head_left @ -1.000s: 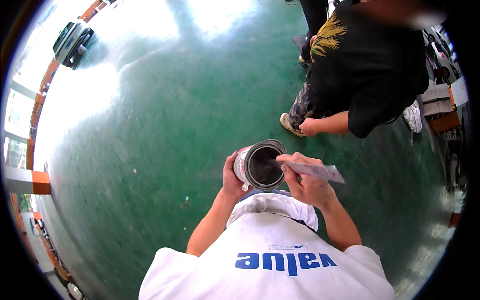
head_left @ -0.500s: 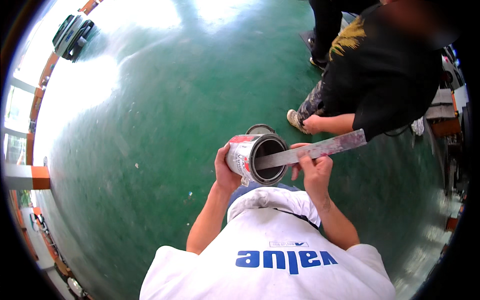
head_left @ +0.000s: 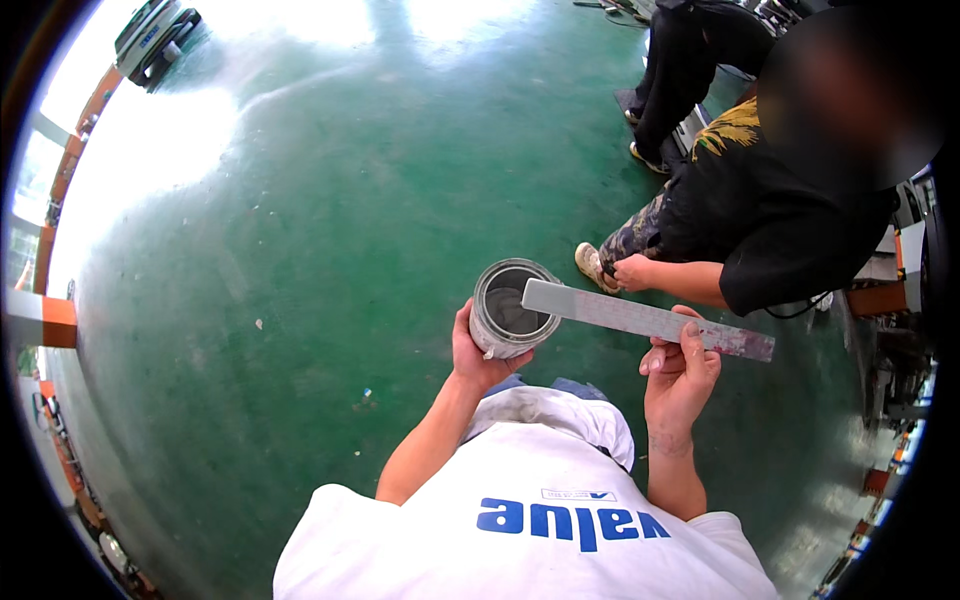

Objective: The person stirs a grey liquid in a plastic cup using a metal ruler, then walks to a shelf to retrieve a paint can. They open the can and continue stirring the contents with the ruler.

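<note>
My left hand (head_left: 478,352) is wrapped round the side of a paint can (head_left: 499,347), whose open mouth faces up toward me. Inside the can, grey material (head_left: 513,312) coats the bottom and walls. Between the fingers and thumb of my right hand (head_left: 684,378) is a long flat mixing stick (head_left: 640,317), stained reddish toward its right end. The stick's pale left end lies over the can's right rim; whether it touches the rim I cannot tell.
To the right a person in a black shirt (head_left: 800,235) bends forward, one hand (head_left: 633,272) low by a shoe. Behind them stands someone in dark trousers (head_left: 682,80). A wheeled machine (head_left: 152,42) is at the far left on the green floor (head_left: 300,300). An orange-and-white post (head_left: 45,320) stands left.
The can has gone from tipped toward the right to more upright. My right hand has drawn the mixing stick out of the can and moved right and nearer to me.
</note>
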Tool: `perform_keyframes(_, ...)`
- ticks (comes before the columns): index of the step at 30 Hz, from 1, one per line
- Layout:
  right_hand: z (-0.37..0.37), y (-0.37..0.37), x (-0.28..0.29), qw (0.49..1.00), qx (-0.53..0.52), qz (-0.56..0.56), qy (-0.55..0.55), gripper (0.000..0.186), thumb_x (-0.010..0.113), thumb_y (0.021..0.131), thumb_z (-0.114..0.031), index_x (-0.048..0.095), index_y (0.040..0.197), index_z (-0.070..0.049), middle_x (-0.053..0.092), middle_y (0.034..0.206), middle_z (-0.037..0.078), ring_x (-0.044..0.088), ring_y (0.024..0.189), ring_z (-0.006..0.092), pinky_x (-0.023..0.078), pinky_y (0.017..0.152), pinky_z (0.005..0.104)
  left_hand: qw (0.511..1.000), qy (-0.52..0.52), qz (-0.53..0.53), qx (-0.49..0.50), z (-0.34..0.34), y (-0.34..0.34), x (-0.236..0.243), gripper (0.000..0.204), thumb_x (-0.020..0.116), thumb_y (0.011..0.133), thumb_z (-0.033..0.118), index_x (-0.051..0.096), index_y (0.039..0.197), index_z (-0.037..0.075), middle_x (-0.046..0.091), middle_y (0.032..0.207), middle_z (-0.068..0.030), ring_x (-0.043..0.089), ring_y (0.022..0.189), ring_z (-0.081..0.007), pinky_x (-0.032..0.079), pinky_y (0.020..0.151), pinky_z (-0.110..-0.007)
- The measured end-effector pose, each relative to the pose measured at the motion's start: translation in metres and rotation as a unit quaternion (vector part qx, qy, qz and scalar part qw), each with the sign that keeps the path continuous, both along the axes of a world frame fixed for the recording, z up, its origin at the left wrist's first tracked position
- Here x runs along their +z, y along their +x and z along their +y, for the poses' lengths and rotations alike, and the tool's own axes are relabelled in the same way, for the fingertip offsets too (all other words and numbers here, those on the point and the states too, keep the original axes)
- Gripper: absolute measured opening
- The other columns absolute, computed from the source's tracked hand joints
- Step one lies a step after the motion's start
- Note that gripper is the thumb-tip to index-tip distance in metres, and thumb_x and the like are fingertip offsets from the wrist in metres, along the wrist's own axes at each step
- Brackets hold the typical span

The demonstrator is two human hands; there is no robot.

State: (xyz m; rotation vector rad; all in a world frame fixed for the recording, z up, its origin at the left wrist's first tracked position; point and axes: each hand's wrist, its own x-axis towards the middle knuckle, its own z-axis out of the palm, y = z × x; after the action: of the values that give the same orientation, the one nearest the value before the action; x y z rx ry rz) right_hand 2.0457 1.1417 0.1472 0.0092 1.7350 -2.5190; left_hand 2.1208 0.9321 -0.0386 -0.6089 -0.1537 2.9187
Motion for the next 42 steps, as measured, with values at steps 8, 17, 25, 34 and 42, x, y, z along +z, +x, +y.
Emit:
perform_keyframes(8,0.001,0.001,0.008,0.995,-0.058,-0.066,0.052,0.032,0.056,0.103,-0.019,0.063,0.118,0.008,0.071,0.079,0.014,0.062,0.053,0.0141,0.055,0.05,0.0299,0.999,0.015,0.015,-0.025,0.015,-0.017,-0.012,0.063,0.038,0.098,0.064,0.059,0.14,0.022,0.064,0.135,-0.0081,0.067,0.112,-0.032,0.06,0.076,-0.052)
perform_keyframes(17,-0.005,0.006,0.004,0.985,-0.095,-0.044,0.138,0.035,0.055,0.103,-0.018,0.062,0.121,0.011,0.071,0.081,0.016,0.063,0.054,0.0143,0.056,0.051,0.0293,0.997,0.054,-0.016,-0.045,0.037,-0.03,-0.037,0.062,0.042,0.095,0.069,0.063,0.136,0.027,0.066,0.134,-0.004,0.064,0.115,-0.0319,0.055,0.081,-0.051)
perform_keyframes(25,-0.015,0.008,0.005,0.966,-0.147,-0.012,0.211,0.04,0.054,0.103,-0.02,0.057,0.126,0.012,0.069,0.079,0.015,0.061,0.054,0.0156,0.054,0.052,0.0275,0.993,0.096,-0.047,-0.059,0.044,-0.037,-0.054,0.062,0.042,0.094,0.069,0.065,0.132,0.025,0.07,0.126,-0.0058,0.069,0.107,-0.0331,0.058,0.077,-0.056)
perform_keyframes(34,-0.011,0.011,0.0,0.94,-0.173,0.02,0.293,0.043,0.053,0.103,-0.023,0.056,0.127,0.012,0.067,0.075,0.014,0.059,0.053,0.0144,0.052,0.054,0.0253,0.993,0.103,-0.024,-0.057,0.063,-0.042,-0.069,0.068,0.039,0.095,0.07,0.063,0.136,0.022,0.07,0.125,-0.0101,0.071,0.102,-0.0373,0.061,0.067,-0.055)
perform_keyframes(42,0.038,0.006,-0.036,0.955,-0.114,0.025,0.274,0.037,0.052,0.106,-0.019,0.059,0.129,0.009,0.065,0.084,0.012,0.055,0.058,0.0125,0.049,0.055,0.0241,0.996,-0.025,-0.05,-0.074,0.074,-0.038,-0.042,0.066,0.045,0.093,0.071,0.064,0.134,0.024,0.069,0.13,-0.0045,0.064,0.112,-0.0306,0.048,0.09,-0.057)
